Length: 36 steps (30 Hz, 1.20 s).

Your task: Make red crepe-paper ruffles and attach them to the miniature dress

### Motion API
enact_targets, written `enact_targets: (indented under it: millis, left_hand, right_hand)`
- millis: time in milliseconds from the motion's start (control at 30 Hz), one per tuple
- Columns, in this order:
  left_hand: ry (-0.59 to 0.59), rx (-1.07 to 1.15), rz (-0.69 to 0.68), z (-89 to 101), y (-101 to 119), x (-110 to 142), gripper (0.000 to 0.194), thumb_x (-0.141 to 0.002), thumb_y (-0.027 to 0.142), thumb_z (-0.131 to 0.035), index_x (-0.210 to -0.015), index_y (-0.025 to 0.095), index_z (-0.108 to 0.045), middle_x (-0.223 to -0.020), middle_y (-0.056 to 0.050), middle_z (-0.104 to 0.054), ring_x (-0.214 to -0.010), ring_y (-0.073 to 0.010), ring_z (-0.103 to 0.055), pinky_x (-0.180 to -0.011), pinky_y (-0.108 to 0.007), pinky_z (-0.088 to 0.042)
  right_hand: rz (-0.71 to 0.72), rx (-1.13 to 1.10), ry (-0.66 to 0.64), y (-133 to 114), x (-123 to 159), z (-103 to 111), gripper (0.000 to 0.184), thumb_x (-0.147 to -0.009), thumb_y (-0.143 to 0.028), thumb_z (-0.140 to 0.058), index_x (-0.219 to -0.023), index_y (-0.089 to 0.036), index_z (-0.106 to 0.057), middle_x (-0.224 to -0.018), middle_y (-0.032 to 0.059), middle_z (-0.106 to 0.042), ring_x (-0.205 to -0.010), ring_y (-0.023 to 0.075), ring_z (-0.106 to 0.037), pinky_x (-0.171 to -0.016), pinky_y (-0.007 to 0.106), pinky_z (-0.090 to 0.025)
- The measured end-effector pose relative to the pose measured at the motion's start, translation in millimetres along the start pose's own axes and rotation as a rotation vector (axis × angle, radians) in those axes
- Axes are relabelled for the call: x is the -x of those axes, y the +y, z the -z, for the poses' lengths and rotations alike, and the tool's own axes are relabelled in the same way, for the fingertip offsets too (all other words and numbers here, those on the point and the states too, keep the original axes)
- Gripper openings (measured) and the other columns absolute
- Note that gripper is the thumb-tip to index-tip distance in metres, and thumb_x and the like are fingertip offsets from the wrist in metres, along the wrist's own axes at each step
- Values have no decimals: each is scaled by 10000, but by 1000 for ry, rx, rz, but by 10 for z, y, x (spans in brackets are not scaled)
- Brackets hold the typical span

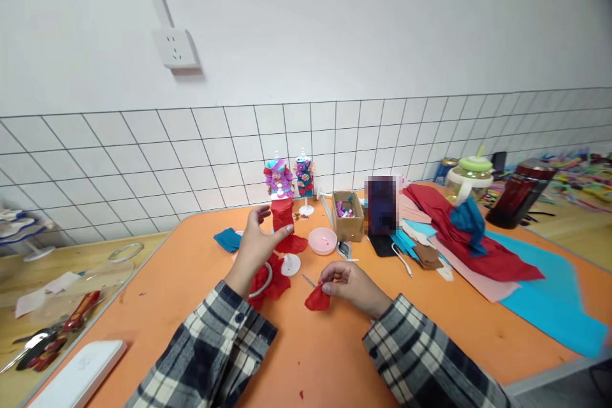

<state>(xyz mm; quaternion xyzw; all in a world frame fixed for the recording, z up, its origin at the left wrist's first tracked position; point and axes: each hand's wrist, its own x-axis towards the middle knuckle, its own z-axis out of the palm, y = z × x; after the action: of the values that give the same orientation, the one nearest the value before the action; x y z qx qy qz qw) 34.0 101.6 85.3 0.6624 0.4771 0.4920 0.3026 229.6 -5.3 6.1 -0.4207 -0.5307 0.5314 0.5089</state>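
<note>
A small dress-form stand (pixel 283 210) in a red dress stands at the table's middle, on a round white base. My left hand (pixel 261 236) is beside it with fingers spread; the thumb overlaps the dress, and I cannot tell if it touches. My right hand (pixel 347 280) pinches a small piece of red cloth (pixel 317 298). A thin grey pointed thing (pixel 308 280) sticks out from those fingers; its kind is unclear. Under my left wrist, a pale ring (pixel 266 280) lies on more red cloth (pixel 282 287). Behind stands a second dress form (pixel 305 178) in a flowered dress.
A pink bowl (pixel 322 241), a cardboard box (pixel 349 229) and a propped dark screen (pixel 382 207) stand beyond my right hand. Coloured cloth (pixel 459 236), a lidded jug (pixel 468 178) and a dark red flask (pixel 519 194) are at right. A white device (pixel 79 373) lies front left.
</note>
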Motion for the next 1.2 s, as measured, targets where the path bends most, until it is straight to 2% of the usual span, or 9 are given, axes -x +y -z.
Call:
enact_targets:
  millis: [100,200,300,400,533,700,867,1000,1200]
  left_hand:
    - [-8,75,-23,-86,-58,-34,558,-656,429,-793,-1092,171,-560,-1162,-140,-642,-1107,-288,-598,-924,-416,-467]
    - [-41,86,-37,-78,-77,-57,477,-661,436,-788,-1008,165,-605,-1078,-120,-682,-1028,-282,-635,-907,-423,-478]
    - [-125,184,-12,-40,-57,-64,544,-666,391,-795,-1107,176,-559,-1073,-113,-689,-995,-270,-659,-872,-422,-508]
    - [-215,261,25,-14,-23,-45,622,-674,327,-800,-1191,187,-482,-1047,-105,-696,-956,-252,-679,-850,-421,-528]
    - [-303,293,70,16,21,-6,565,-681,318,-794,-1139,180,-495,-1028,-103,-705,-933,-249,-686,-845,-428,-534]
    - [-349,296,64,41,52,4,446,-671,318,-789,-1031,154,-583,-1038,-90,-705,-1014,-254,-657,-939,-421,-491]
    - [-386,346,72,43,26,-8,431,-678,295,-782,-1037,153,-589,-1059,-93,-700,-1017,-255,-653,-922,-418,-495]
    - [-395,348,89,49,19,-1,424,-694,291,-775,-1051,158,-589,-1087,-99,-694,-1051,-265,-644,-914,-423,-499]
    - [-451,389,69,57,2,-12,397,-709,273,-769,-1051,171,-596,-1098,-85,-695,-1039,-246,-649,-925,-419,-491]
  right_hand:
    - [44,39,-32,-101,-42,46,355,-625,-472,-806,-759,-165,-686,-738,27,-657,-669,145,-576,-650,288,-466]
    - [123,105,-93,-336,-140,97,302,-672,-435,-784,-772,-164,-694,-767,30,-653,-718,152,-582,-696,299,-462]
    - [170,148,-159,-579,-303,85,276,-686,-420,-777,-771,-173,-687,-781,27,-652,-754,163,-599,-718,304,-460]
    - [149,170,-241,-676,-511,22,240,-717,-382,-755,-821,-179,-678,-806,25,-673,-765,156,-614,-732,299,-465]
    - [141,287,-251,-608,-740,-29,134,-742,-280,-710,-811,-176,-663,-779,18,-674,-732,147,-614,-720,295,-480]
    - [131,411,-218,-560,-801,6,105,-741,-258,-693,-799,-173,-672,-763,19,-669,-708,145,-608,-687,282,-475]
    - [43,346,-149,-535,-802,0,137,-707,-268,-717,-794,-168,-686,-720,12,-664,-654,140,-605,-641,275,-470]
    - [59,341,-89,-443,-832,-19,131,-672,-245,-733,-765,-173,-674,-728,18,-686,-696,157,-637,-691,294,-494]
    - [99,245,-58,-347,-848,-25,311,-630,-236,-759,-793,-215,-495,-684,-33,-669,-686,164,-654,-660,288,-502]
